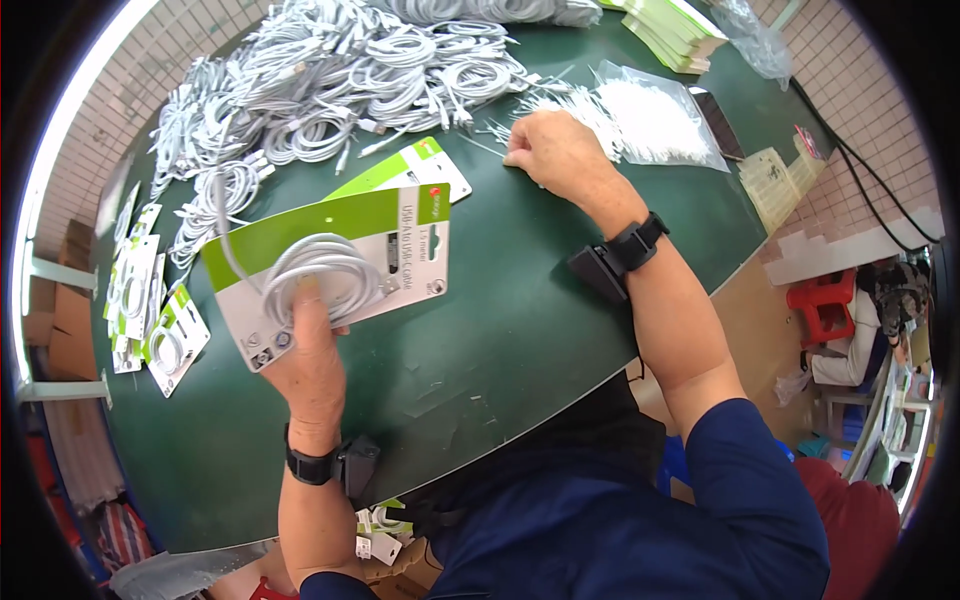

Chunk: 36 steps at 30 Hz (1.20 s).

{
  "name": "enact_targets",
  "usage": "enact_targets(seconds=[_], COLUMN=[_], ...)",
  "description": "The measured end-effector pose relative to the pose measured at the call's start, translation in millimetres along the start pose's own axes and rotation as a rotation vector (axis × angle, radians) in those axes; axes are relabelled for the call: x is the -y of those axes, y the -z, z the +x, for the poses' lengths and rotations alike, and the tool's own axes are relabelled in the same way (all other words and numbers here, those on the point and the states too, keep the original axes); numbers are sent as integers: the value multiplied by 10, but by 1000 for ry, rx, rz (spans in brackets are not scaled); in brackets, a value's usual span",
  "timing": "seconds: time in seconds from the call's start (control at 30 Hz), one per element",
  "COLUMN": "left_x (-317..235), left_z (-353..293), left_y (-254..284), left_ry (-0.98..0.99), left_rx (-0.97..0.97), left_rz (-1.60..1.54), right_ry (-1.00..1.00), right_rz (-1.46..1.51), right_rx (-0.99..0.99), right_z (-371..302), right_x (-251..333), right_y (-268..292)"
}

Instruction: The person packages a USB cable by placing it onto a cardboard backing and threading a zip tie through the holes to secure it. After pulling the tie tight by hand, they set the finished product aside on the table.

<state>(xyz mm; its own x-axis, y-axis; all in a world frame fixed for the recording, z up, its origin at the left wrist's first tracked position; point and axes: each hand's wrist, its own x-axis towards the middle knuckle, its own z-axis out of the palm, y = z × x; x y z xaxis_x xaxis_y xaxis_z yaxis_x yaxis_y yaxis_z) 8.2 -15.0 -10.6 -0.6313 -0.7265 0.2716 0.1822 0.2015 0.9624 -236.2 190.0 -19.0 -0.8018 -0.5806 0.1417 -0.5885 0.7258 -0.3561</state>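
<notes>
In my left hand point(310, 365) is a green and white cardboard packaging card point(235, 305), with the thumb pressing a coiled white USB cable point(345, 262) against its front. One length of the cable rises past the card's upper left edge. My right hand point(560, 150) reaches to the near left edge of a heap of thin white ties point(655, 120), partly on a clear plastic bag. Its fingers are pinched together, and a thin white tie point(483, 147) runs up to their tips. Behind the held card lies another green and white card point(440, 172).
A large pile of coiled white cables point(330, 85) covers the table's far left. Several carded cables point(178, 340) lie at the left edge. A stack of cards point(672, 35) and a dark phone point(716, 125) are at the far right. A red stool point(825, 305) stands on the floor.
</notes>
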Motion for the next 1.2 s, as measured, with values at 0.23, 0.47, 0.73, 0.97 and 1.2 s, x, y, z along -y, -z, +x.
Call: enact_targets(seconds=[0.23,0.47,0.73,0.97,1.2], left_x=[160,41,94,69,-97], left_z=[-75,-82,-70,-58,46], left_y=[126,47,15,24,-15], left_ry=[-112,-146,-300,-547,-892], left_rx=[181,196,297,360,468], left_rz=[247,111,69,261,218], right_ry=[105,110,103,38,142], right_rz=[-110,115,326,747,1155], right_rx=[-43,-160,-284,-250,-70], right_z=[-63,-114,-6,-87,-266], right_x=[-152,-39,-80,129,608], right_y=[-222,54,77,275,280])
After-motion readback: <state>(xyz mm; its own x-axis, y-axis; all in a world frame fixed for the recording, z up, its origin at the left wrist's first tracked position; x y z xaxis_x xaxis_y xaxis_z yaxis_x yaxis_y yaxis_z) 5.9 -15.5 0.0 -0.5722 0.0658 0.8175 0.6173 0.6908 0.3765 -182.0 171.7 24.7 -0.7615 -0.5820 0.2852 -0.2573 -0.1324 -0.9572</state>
